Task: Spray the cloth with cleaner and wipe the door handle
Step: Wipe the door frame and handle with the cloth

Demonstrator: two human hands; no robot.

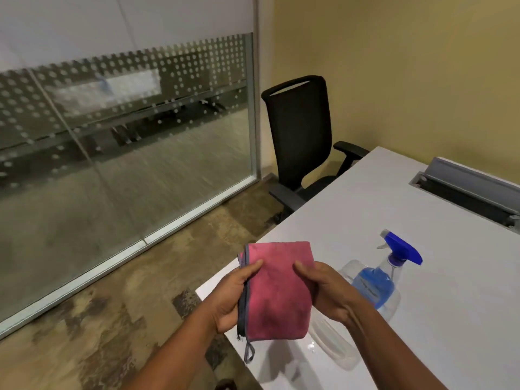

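A folded pink cloth [277, 291] with a grey stitched edge is held up over the near corner of the white table [439, 319]. My left hand [235, 298] grips its left edge, thumb on top. My right hand [323, 289] grips its right edge. A clear spray bottle [374, 282] with blue liquid and a blue trigger head stands on the table just right of my right hand, partly hidden behind it. No door handle is in view.
A black office chair [301, 136] stands at the table's far corner by the yellow wall. A glass partition [126, 164] with a dotted frosted band fills the left side. A grey cable tray [467, 190] sits in the table. A clear plastic object [334, 344] lies below the cloth.
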